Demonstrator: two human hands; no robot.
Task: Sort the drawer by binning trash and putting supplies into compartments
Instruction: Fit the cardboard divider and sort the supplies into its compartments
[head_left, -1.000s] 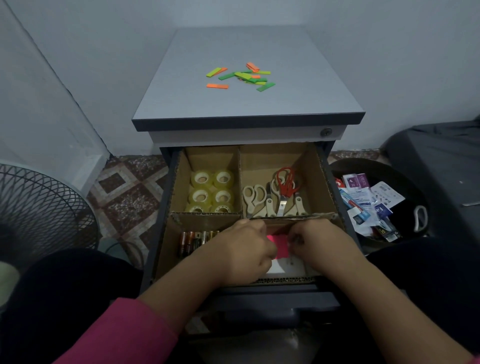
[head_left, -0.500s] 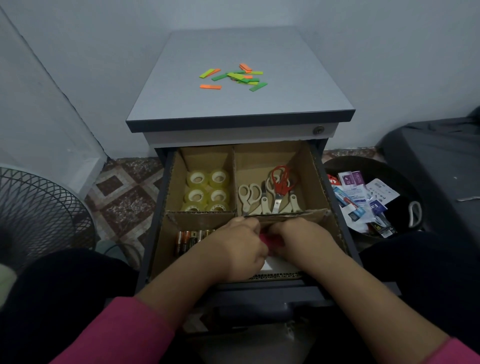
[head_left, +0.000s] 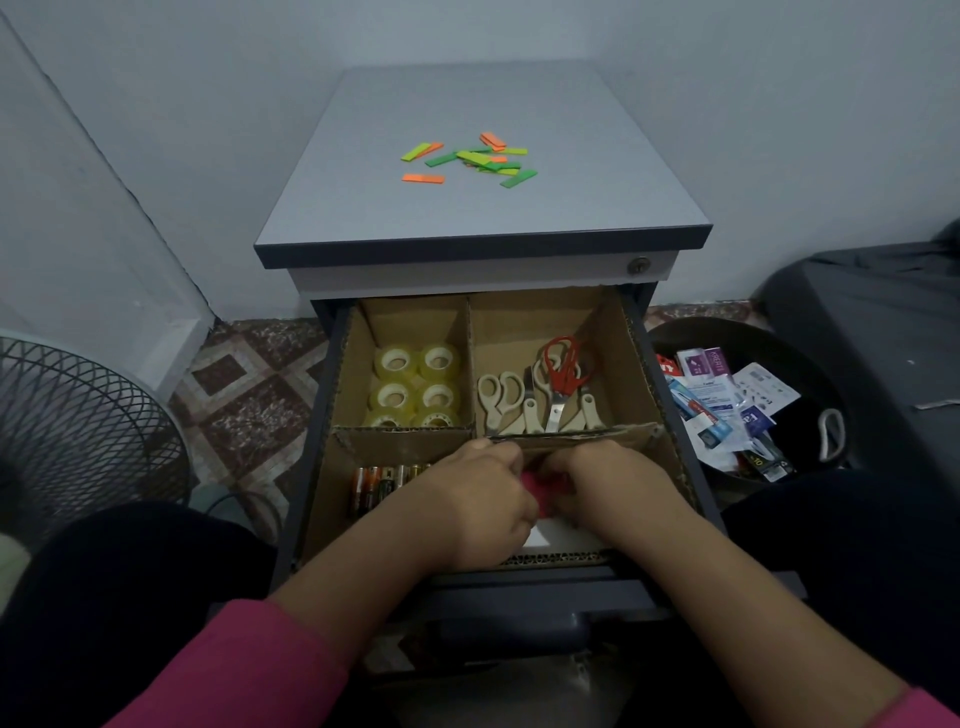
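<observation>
**Readable print: only in the bin**

A purple-and-white packet (head_left: 702, 362) in the trash bin (head_left: 831, 374) reads "KREHTI" or close to it, the letters blurred. A dark wrapper (head_left: 759, 461) shows "10". Other packaging print is too small to read.

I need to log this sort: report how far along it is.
Done: tape, scissors and batteries sit in compartments; wrappers fill the bin. In hand: both hands, left and right, work a pink item. Left: strips on top.

Both hands, left hand (head_left: 480, 506) and right hand (head_left: 605, 488), have closed together over the pink pad (head_left: 540, 486) at the drawer's front right compartment, hiding most of it.
</observation>
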